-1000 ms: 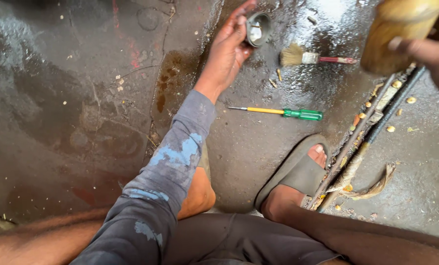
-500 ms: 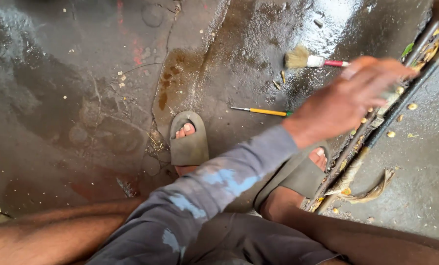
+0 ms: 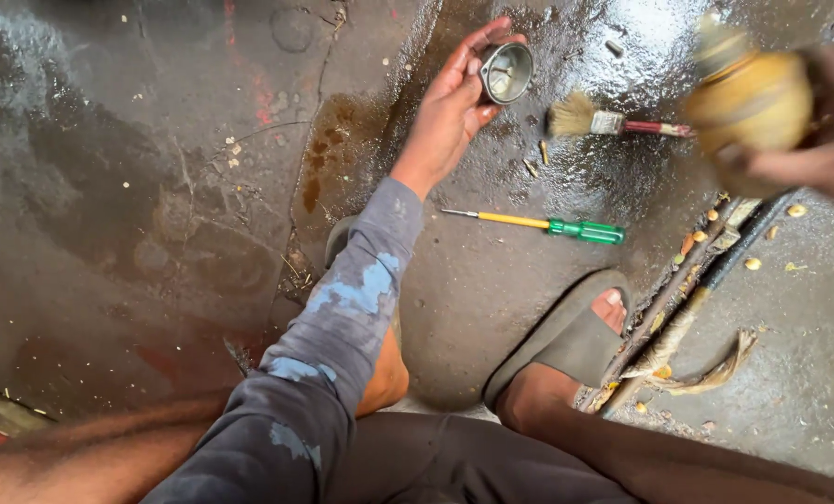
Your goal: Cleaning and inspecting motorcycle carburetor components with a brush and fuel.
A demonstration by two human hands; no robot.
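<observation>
Cup (image 3: pixel 507 72), small and metal, pinched between left hand (image 3: pixel 454 107) fingers (image 3: pixel 488 35) above wet floor (image 3: pixel 156 187)

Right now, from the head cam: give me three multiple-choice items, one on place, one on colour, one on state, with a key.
1. Where does the paintbrush lie?
A. on the wet floor, farther from the person than the screwdriver
B. in the left hand
C. under the sandal

2. What colour is the screwdriver handle?
A. red
B. green
C. black

3. What is the left hand doing?
A. resting flat on the floor
B. hanging empty
C. holding a small round metal cup

Key: 1 A, the brush lies flat on the wet floor beyond the screwdriver. 2 B, the handle is green with a yellow shaft. 3 C, the fingers curl around the metal cup, raised above the floor; the right hand grips a blurred yellowish round thing.
</observation>
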